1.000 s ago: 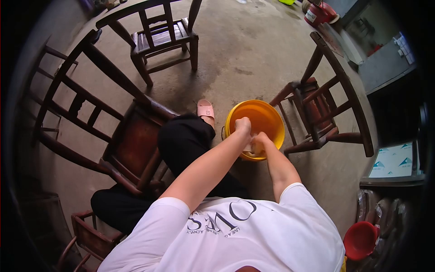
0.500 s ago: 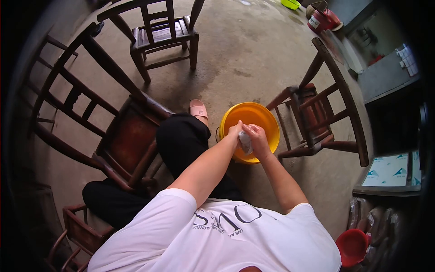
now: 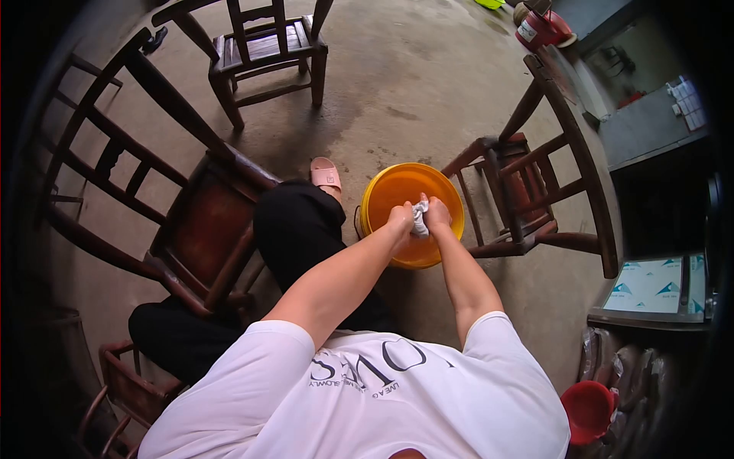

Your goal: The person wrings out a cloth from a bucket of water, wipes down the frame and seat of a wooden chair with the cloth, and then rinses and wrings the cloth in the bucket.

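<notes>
Cloth [image 3: 420,217], small and white, is squeezed between two hands right over a yellow bucket [image 3: 390,191]. The left hand [image 3: 401,220] is curled tight on the cloth from the 9 o'clock side. The right hand [image 3: 437,213] is curled tight on it from the 3 o'clock side. The two hands touch each other, and only a bit of the cloth peeks out between them. I cannot tell if the cloth is wet.

The bucket sits on the gray floor [image 3: 413,84], close to the middle of the view. The hands are above its near rim, at the 6 o'clock side of the bucket.

At 9 o'clock from the bucket is the person's knee in black trousers [image 3: 294,229]. Just past the knee, at 10 o'clock from the bucket, is a pink slipper [image 3: 325,174] on the person's foot.

A brown wooden chair [image 3: 527,183] stands at 3 o'clock from the bucket, very near it. Another big wooden chair [image 3: 176,199] is at 9 o'clock, on the far side of the knee. A third wooden chair [image 3: 264,53] stands well away at 11 o'clock.

A red tub [image 3: 587,409] is low at 5 o'clock, well apart from the bucket. A red can [image 3: 539,27] sits far off at 1 o'clock.

The person wears a white shirt [image 3: 382,390] with dark letters on it.
</notes>
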Motion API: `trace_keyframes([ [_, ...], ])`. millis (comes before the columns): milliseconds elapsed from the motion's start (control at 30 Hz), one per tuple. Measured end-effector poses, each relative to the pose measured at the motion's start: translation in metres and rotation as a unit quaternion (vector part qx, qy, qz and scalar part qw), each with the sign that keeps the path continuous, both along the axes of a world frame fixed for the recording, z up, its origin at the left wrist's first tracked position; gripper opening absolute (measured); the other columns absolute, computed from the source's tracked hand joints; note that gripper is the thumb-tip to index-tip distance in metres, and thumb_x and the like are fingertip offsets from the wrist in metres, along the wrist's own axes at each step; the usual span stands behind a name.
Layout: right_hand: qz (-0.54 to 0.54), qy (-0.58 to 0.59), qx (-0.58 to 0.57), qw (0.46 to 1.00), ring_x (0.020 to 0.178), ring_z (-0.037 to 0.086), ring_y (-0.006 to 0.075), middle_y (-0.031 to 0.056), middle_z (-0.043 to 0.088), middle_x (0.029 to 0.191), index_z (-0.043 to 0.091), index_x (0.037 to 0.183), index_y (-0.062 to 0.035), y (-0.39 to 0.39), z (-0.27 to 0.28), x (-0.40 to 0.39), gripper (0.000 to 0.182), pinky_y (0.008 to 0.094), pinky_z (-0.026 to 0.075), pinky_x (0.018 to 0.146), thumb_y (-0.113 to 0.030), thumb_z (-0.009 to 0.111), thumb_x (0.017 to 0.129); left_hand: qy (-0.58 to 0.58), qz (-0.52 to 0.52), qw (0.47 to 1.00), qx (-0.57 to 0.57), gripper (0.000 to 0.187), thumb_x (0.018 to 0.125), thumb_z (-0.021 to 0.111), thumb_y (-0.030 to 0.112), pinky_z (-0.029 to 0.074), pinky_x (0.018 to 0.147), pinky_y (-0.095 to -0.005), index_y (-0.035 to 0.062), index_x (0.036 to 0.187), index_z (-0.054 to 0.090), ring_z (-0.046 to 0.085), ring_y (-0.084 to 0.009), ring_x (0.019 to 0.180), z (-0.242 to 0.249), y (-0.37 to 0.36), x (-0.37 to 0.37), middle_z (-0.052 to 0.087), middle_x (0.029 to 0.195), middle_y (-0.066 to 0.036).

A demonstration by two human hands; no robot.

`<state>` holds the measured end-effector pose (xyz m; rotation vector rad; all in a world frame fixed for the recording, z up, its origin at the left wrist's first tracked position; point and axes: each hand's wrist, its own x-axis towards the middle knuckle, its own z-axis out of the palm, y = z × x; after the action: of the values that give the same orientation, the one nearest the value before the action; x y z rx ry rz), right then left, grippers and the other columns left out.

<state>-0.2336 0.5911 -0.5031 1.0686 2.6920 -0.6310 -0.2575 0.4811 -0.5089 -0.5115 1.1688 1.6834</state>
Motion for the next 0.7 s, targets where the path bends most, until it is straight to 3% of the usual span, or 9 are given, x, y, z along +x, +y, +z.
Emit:
trace_keyframes([
  [100, -0.107, 0.027, -0.031, 0.993, 0.102, 0.053, 0.0452, 0.0277, 0.05, 0.117, 0.054, 0.112, -0.0052, 0.015, -0.058, 0.012, 0.041, 0.0485, 0.044, 0.085, -0.037, 0.043, 0.089, -0.008, -0.011, 0.985, -0.171, 0.04, 0.096, 0.033, 0.03, 0.037, 0.085, -0.0676, 0.0151, 0.133, 0.034, 0.041, -0.0355, 0.12, 0.052, -0.022, -0.007, 0.037, 0.136, -0.013],
  [133, -0.091, -0.039, -0.04, 0.994, 0.108, 0.048, 0.0478, 0.0284, 0.036, 0.13, 0.043, 0.124, -0.0086, 0.002, -0.046, 0.016, 0.041, 0.0481, 0.043, 0.09, -0.03, 0.043, 0.089, -0.028, -0.01, 0.974, -0.223, 0.052, 0.092, 0.037, 0.035, 0.034, 0.09, -0.0663, 0.0304, 0.141, 0.02, 0.033, -0.0396, 0.126, 0.051, -0.022, -0.01, 0.025, 0.144, -0.016],
  [233, 0.159, -0.184, -0.002, 0.97, 0.114, 0.045, 0.0451, 0.0285, 0.028, 0.137, 0.036, 0.133, -0.0136, -0.017, -0.059, 0.033, 0.05, 0.0463, 0.041, 0.094, -0.023, 0.047, 0.086, -0.016, -0.005, 0.992, -0.123, 0.057, 0.093, 0.037, 0.026, 0.025, 0.087, -0.0753, 0.0227, 0.143, 0.012, 0.02, -0.0418, 0.132, 0.013, -0.027, -0.014, 0.012, 0.149, -0.011],
  [367, 0.09, -0.185, -0.033, 0.978, 0.106, 0.055, 0.038, 0.0187, 0.056, 0.116, 0.053, 0.121, -0.0069, -0.002, -0.062, 0.027, 0.043, 0.0406, 0.046, 0.09, -0.013, 0.058, 0.078, -0.039, 0.007, 0.995, -0.093, 0.05, 0.092, 0.039, 0.028, 0.024, 0.086, -0.0759, 0.018, 0.139, 0.025, 0.021, -0.0429, 0.131, -0.03, -0.031, -0.025, 0.014, 0.149, -0.011],
  [400, 0.091, -0.183, -0.031, 0.978, 0.106, 0.055, 0.038, 0.0187, 0.056, 0.116, 0.053, 0.121, -0.0069, -0.004, -0.056, 0.025, 0.043, 0.0406, 0.046, 0.09, -0.013, 0.058, 0.078, -0.026, 0.036, 0.994, -0.103, 0.047, 0.092, 0.04, 0.031, 0.026, 0.088, -0.0734, 0.0139, 0.135, 0.032, 0.025, -0.0432, 0.129, 0.03, -0.038, -0.015, 0.02, 0.147, -0.013],
  [433, -0.026, -0.093, -0.194, 0.976, 0.099, 0.058, 0.0345, 0.0165, 0.059, 0.11, 0.055, 0.116, -0.0047, -0.008, -0.043, 0.025, 0.038, 0.039, 0.048, 0.085, -0.013, 0.059, 0.08, -0.025, 0.037, 0.994, -0.1, 0.047, 0.092, 0.04, 0.031, 0.026, 0.088, -0.0734, 0.0139, 0.135, 0.032, 0.025, -0.0432, 0.129, 0.04, -0.042, -0.016, 0.02, 0.147, -0.013],
  [500, -0.25, 0.097, -0.482, 0.834, 0.087, 0.064, 0.0275, 0.0119, 0.065, 0.098, 0.06, 0.107, -0.0001, -0.011, -0.022, 0.028, 0.028, 0.0359, 0.052, 0.077, -0.014, 0.061, 0.083, -0.073, -0.012, 0.993, -0.093, 0.047, 0.094, 0.037, 0.034, 0.026, 0.09, -0.0714, 0.0114, 0.135, 0.034, 0.031, -0.0415, 0.126, 0.049, -0.047, -0.021, 0.03, 0.142, -0.015],
  [533, -0.238, 0.132, -0.574, 0.772, 0.079, 0.063, 0.0188, 0.0079, 0.064, 0.093, 0.061, 0.099, 0.0002, -0.005, -0.017, 0.027, 0.019, 0.0323, 0.052, 0.073, -0.013, 0.06, 0.086, -0.073, -0.014, 0.994, -0.086, 0.047, 0.094, 0.037, 0.034, 0.026, 0.09, -0.0714, 0.0114, 0.135, 0.034, 0.031, -0.0415, 0.126, 0.045, -0.049, -0.023, 0.03, 0.142, -0.015],
  [700, -0.084, 0.243, -0.601, 0.757, 0.081, 0.06, 0.0156, 0.0053, 0.062, 0.089, 0.059, 0.095, -0.0046, -0.042, 0.092, 0.028, 0.017, 0.0283, 0.048, 0.074, -0.019, 0.054, 0.089, -0.074, -0.062, 0.995, -0.005, 0.05, 0.096, 0.028, 0.043, 0.034, 0.093, -0.0618, 0.0127, 0.134, 0.036, 0.044, -0.0309, 0.118, 0.055, -0.057, -0.024, 0.041, 0.135, -0.013],
])
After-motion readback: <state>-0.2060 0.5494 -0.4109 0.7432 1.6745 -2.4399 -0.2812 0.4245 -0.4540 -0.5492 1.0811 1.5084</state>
